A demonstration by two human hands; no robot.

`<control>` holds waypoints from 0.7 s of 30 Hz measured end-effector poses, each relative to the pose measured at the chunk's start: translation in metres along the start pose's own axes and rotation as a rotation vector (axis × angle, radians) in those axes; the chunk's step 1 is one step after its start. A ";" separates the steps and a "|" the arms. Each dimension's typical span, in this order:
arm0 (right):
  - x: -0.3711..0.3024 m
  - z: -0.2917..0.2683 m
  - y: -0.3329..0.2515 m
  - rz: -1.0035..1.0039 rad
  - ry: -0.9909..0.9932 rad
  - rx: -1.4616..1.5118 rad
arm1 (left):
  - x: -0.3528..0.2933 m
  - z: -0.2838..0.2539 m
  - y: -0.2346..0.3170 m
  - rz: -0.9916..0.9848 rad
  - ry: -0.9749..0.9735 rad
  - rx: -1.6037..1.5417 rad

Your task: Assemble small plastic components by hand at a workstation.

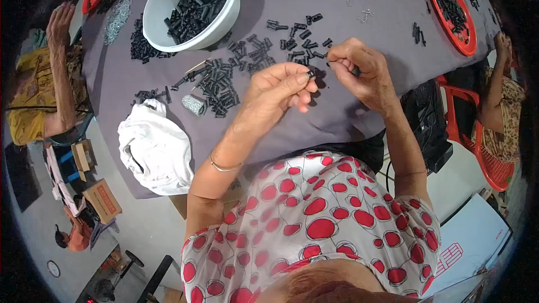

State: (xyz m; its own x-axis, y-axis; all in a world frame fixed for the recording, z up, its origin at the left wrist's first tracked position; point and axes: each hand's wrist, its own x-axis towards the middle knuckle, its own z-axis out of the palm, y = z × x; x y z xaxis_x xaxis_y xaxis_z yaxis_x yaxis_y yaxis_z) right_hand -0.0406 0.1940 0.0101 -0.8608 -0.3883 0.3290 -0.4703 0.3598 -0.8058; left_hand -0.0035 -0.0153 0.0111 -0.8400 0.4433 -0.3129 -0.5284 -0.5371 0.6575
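Observation:
My left hand (278, 87) pinches a small black plastic part (310, 74) between thumb and forefinger, above the table's near side. To its right, my right hand (362, 70) is closed, fingers curled in. A bit of something black (355, 70) shows among those fingers, too small to name. The two hands are apart. Just beyond them lie scattered short black plastic pieces (306, 45). Left of my left hand is a heap of longer black tube-like parts (219, 87).
A white basin (232, 19) of black parts stands at far left. A red tray (471, 45) with black pieces is at far right. Silvery small parts (368, 15) lie beyond my hands. A white cloth (154, 148) hangs over the near left edge. Other people sit at both sides.

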 end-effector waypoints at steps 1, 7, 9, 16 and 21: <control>0.000 -0.001 -0.001 0.001 0.000 0.003 | 0.000 -0.001 -0.001 -0.001 0.003 0.001; -0.002 -0.003 -0.015 0.314 -0.014 0.367 | 0.000 0.000 0.000 0.003 0.009 0.006; -0.002 -0.003 -0.018 0.369 -0.020 0.471 | 0.000 0.002 -0.001 0.020 0.028 0.056; -0.002 0.002 -0.035 0.407 -0.005 0.562 | -0.001 0.004 -0.003 0.053 0.061 0.116; -0.003 0.006 -0.035 0.283 0.075 0.368 | -0.002 0.005 -0.003 0.059 0.048 0.081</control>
State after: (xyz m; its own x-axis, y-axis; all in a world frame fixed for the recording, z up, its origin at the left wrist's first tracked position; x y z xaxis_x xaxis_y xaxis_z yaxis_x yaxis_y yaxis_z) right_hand -0.0199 0.1774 0.0344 -0.9633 -0.2512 0.0946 -0.1262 0.1126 -0.9856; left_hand 0.0001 -0.0110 0.0132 -0.8753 0.3764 -0.3037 -0.4680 -0.5009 0.7281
